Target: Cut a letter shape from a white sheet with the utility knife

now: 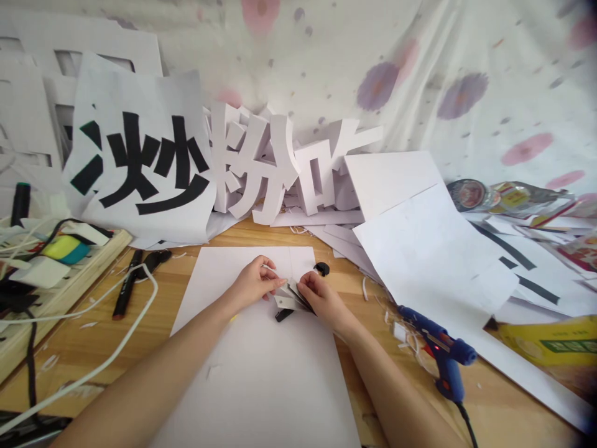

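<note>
My left hand (255,280) is closed in a pinch at the left end of some small pale pieces (284,302). Close beside it, my right hand (321,297) pinches the right side of the same pieces, among which thin dark strips show. What exactly the pieces are is too small to tell. Just under them a small black object (283,315) lies on a large white sheet (270,379), which rests on the wooden table. A round black item (321,268) sits beyond my right hand, at the sheet's edge.
A blue glue gun (443,351) lies at the right, with its cord toward me. White three-dimensional characters (275,165) stand at the back. A black marker (127,287), white cables and a power strip (51,267) are at the left. Loose white boards (429,249) lean at the right.
</note>
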`<state>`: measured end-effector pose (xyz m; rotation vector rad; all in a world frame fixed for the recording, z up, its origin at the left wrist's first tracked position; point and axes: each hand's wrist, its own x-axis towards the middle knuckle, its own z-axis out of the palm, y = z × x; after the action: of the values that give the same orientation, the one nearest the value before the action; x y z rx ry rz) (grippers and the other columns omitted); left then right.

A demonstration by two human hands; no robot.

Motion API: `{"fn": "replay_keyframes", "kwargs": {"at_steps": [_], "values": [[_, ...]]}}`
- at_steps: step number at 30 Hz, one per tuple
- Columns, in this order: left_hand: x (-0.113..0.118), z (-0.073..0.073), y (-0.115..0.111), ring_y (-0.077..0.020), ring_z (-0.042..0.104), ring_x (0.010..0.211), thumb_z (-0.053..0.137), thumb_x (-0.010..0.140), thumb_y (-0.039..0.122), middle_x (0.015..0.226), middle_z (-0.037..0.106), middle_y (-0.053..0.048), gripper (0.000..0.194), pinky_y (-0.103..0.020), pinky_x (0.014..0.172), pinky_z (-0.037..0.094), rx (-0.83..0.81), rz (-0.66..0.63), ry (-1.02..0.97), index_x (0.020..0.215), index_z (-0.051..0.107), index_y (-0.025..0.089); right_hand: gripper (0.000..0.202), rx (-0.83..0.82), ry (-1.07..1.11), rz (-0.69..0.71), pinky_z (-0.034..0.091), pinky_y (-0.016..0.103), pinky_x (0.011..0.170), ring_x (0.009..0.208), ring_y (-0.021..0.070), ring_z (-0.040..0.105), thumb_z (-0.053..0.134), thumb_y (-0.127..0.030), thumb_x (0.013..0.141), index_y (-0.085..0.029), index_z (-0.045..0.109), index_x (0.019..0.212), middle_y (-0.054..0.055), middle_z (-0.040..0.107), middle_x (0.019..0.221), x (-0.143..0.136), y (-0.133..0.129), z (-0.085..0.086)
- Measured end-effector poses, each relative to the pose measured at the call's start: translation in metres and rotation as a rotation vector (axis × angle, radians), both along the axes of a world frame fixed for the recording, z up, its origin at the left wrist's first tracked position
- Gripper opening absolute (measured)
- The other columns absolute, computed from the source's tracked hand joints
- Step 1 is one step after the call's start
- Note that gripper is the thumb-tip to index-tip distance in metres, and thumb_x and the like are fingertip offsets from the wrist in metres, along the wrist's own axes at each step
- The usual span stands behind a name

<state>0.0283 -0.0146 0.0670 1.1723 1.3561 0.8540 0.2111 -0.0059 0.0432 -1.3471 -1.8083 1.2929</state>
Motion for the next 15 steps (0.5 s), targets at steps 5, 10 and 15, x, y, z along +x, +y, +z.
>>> {"fn": "replay_keyframes", "kwargs": {"at_steps": [5,10,15], "values": [[-0.002,0.005,0.0,-0.0115,0.056,0.056,0.071,0.064,0.026,0.063,0.058,0.004,0.038,-0.022,0.048,0.044,-0.027,0.032,-0.027,0.082,0.039,0.021,0.021,-0.002,0.008,0.007,0.03,0.024,0.049,0.054,0.0106,0.036,0.044,-0.042,0.082,-0.022,0.041,0.073,-0.005,0.041,0.06,0.0,-0.001,0.003],[-0.009,0.017,0.001,-0.0113,0.055,0.055,0.071,0.062,0.025,0.061,0.056,0.005,0.038,-0.022,0.05,0.042,-0.063,0.073,-0.026,0.082,0.039,0.02,0.021,-0.03,0.003,0.004,0.031,0.024,0.049,0.051,0.0108,0.038,0.043,-0.041,0.082,-0.023,0.04,0.073,-0.007,0.04,0.054,0.002,-0.001,0.006],[-0.013,0.022,0.002,-0.0137,0.061,0.062,0.072,0.063,0.026,0.066,0.058,0.003,0.038,-0.024,0.055,0.044,-0.105,0.088,-0.049,0.084,0.04,0.02,0.019,-0.029,-0.012,-0.002,0.032,0.024,0.049,0.05,0.0111,0.038,0.043,-0.04,0.083,-0.023,0.04,0.073,-0.007,0.04,0.051,0.003,-0.001,0.005]]}}
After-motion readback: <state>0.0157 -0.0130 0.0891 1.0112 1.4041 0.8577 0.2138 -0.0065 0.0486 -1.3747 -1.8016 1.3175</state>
